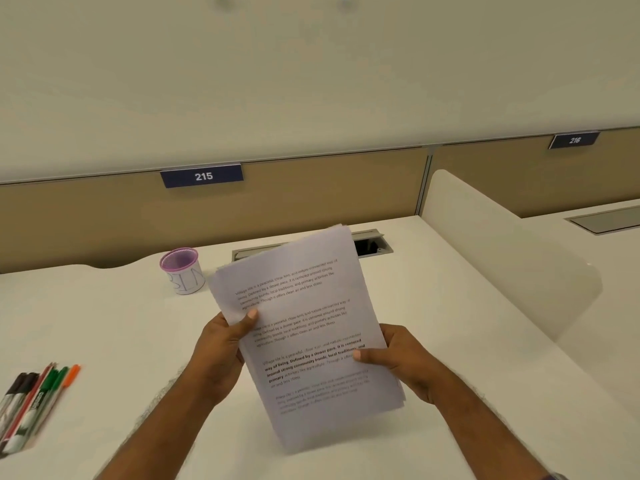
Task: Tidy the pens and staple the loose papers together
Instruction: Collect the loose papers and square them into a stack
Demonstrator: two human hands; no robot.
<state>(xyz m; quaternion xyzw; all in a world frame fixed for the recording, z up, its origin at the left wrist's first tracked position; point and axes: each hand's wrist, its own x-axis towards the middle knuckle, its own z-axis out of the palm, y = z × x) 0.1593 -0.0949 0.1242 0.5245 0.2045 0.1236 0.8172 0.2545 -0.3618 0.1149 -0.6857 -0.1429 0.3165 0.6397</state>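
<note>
Paper stack (304, 327) held upright over the middle of the desk (467, 306), bottom edge close to the surface or on it, cannot tell which. Left hand (221, 355) gripping the stack's left edge, thumb on the front sheet; right hand (401, 358) gripping the right edge the same way. Sheet edges at the top slightly uneven, so probably mid-squaring. No staple visible in the sheets and no stapler in view, so joining judged not yet done. Pens (31, 407) lying loose in a bunch at the desk's left edge, well apart from the pink cup (181, 270) near the back edge. Pen tidying apparently still left too.
</note>
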